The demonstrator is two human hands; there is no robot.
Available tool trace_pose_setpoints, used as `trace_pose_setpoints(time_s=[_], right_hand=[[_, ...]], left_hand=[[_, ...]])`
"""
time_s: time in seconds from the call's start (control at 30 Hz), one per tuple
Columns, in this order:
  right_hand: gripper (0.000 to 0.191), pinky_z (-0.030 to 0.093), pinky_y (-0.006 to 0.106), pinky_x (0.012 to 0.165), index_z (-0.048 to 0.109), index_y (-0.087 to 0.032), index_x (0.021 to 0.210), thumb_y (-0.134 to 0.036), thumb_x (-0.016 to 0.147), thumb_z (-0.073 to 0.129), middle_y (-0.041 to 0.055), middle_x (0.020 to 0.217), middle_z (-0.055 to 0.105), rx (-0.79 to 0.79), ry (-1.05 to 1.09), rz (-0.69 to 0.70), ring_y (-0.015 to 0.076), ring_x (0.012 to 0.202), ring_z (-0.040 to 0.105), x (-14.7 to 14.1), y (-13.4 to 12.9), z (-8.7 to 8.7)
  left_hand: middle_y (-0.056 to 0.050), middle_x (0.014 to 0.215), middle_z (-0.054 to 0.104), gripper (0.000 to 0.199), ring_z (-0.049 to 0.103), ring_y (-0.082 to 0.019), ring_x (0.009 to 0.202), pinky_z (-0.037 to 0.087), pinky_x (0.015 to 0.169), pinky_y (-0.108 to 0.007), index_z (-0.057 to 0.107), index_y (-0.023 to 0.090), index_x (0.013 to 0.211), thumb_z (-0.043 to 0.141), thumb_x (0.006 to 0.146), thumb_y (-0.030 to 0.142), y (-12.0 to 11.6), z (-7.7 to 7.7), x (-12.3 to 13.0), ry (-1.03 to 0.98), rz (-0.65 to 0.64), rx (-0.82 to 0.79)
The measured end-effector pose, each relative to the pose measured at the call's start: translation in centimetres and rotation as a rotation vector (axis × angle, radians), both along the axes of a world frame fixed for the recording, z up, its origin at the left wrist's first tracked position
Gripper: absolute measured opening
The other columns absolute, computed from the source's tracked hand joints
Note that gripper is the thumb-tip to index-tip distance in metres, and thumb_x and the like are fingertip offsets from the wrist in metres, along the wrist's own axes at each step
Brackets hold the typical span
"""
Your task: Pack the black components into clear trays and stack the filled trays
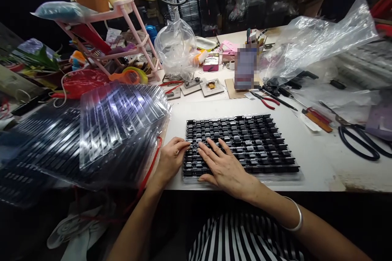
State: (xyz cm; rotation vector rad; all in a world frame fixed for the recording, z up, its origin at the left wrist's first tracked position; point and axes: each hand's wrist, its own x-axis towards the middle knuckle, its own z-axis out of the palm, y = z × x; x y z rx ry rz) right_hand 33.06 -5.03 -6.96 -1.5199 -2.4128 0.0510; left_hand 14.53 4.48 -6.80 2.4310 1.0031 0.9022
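Note:
A clear plastic tray (196,179) lies on the white table, filled with rows of small black parts (260,142). At the tray's left edge, my left hand (172,157) has thumb and fingertips pinched together on the end of a row; what they hold, if anything, is too small to make out. My right hand (225,168) rests palm down over the left half of the rows, its fingers spread, and hides the parts beneath it.
Stacked clear trays (122,118) cover the table's left. Behind are a pink rack (134,28) and a plastic bag (177,47). Red-handled pliers (268,100), a screwdriver (318,118), large scissors (357,134) and plastic sheeting (321,45) lie to the right.

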Motion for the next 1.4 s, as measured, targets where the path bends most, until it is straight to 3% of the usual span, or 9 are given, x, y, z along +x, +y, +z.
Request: trace_pose_setpoints(time_s=[0.23,0.37,0.47,0.57,0.77,1.0,1.2,1.3,1.4], right_hand=[[0.067,0.021,0.050,0.113,0.038,-0.011,0.139,-0.057,0.091,0.036,0.0106,0.149,0.033,0.015,0.039,-0.038,0.0263,0.139,0.022,1.8,-1.2,1.2],[0.070,0.021,0.052,0.112,0.034,-0.006,0.141,-0.055,0.091,0.037,0.0157,0.149,0.029,0.040,-0.012,-0.203,0.0269,0.140,0.020,5.4,-2.8,0.9],[0.075,0.023,0.055,0.110,0.033,-0.005,0.141,-0.058,0.089,0.040,0.0185,0.148,0.030,0.023,-0.063,-0.253,0.0291,0.139,0.021,7.5,-4.0,0.0],[0.076,0.022,0.054,0.110,0.034,-0.005,0.140,-0.060,0.088,0.041,0.0183,0.148,0.029,0.014,-0.091,-0.224,0.0292,0.140,0.019,8.0,-4.3,0.0],[0.082,0.018,0.053,0.112,0.029,-0.004,0.143,-0.064,0.087,0.036,0.0169,0.151,0.022,0.019,-0.079,-0.110,0.0282,0.141,0.016,5.7,-1.4,1.0],[0.088,0.017,0.055,0.112,0.034,-0.004,0.141,-0.071,0.084,0.024,0.0160,0.149,0.027,-0.059,-0.043,-0.029,0.0291,0.140,0.020,4.5,-0.3,0.5],[0.086,0.013,0.055,0.112,0.022,-0.006,0.145,-0.069,0.087,0.018,0.0135,0.153,0.013,-0.124,-0.084,-0.197,0.0271,0.142,0.010,9.2,1.6,2.3],[0.084,0.011,0.055,0.113,0.024,-0.007,0.145,-0.067,0.088,0.019,0.0142,0.153,0.014,-0.181,-0.108,-0.308,0.0275,0.141,0.010,12.0,2.9,2.1],[0.082,0.013,0.054,0.112,0.027,-0.009,0.145,-0.068,0.088,0.020,0.0135,0.152,0.019,-0.201,-0.110,-0.306,0.0277,0.141,0.013,13.4,3.4,1.3]], left_hand=[[-0.002,0.085,0.064,0.013,0.062,-0.016,0.080,0.051,0.073,-0.029,0.068,0.022,0.087,0.055,0.086,0.022,0.3,-0.5,-0.4,-0.065,0.001,-0.058],[-0.004,0.092,0.060,0.018,0.060,-0.017,0.087,0.051,0.080,-0.032,0.069,0.023,0.095,0.052,0.089,0.024,-0.7,-0.1,-0.3,-0.059,0.034,-0.040],[-0.009,0.118,0.056,0.029,0.052,-0.022,0.113,0.043,0.098,-0.041,0.061,0.023,0.116,0.047,0.091,0.028,-2.0,-0.1,-0.2,-0.012,0.143,-0.036],[-0.009,0.147,0.036,0.044,0.031,-0.024,0.135,0.027,0.110,-0.049,0.041,0.026,0.137,0.039,0.094,0.031,-2.8,-0.7,0.0,0.094,0.186,-0.162],[-0.011,0.152,0.029,0.048,0.022,-0.027,0.140,0.021,0.111,-0.052,0.037,0.025,0.140,0.040,0.093,0.034,-2.7,-2.0,0.5,0.067,0.265,-0.243],[-0.012,0.153,0.024,0.053,0.016,-0.024,0.141,0.017,0.113,-0.049,0.037,0.019,0.140,0.032,0.094,0.043,-1.5,-0.6,1.5,0.140,0.292,-0.232],[-0.015,0.153,0.022,0.059,0.010,-0.032,0.142,0.015,0.109,-0.057,0.040,0.017,0.139,0.027,0.093,0.051,3.0,-0.1,2.7,0.333,0.282,-0.193],[-0.015,0.151,0.030,0.059,0.015,-0.031,0.141,0.020,0.109,-0.055,0.045,0.019,0.136,0.026,0.092,0.054,3.8,-0.5,2.5,0.361,0.269,-0.206],[-0.015,0.150,0.030,0.060,0.016,-0.030,0.141,0.021,0.109,-0.053,0.049,0.018,0.133,0.026,0.091,0.055,3.7,-0.6,2.4,0.356,0.281,-0.191]])
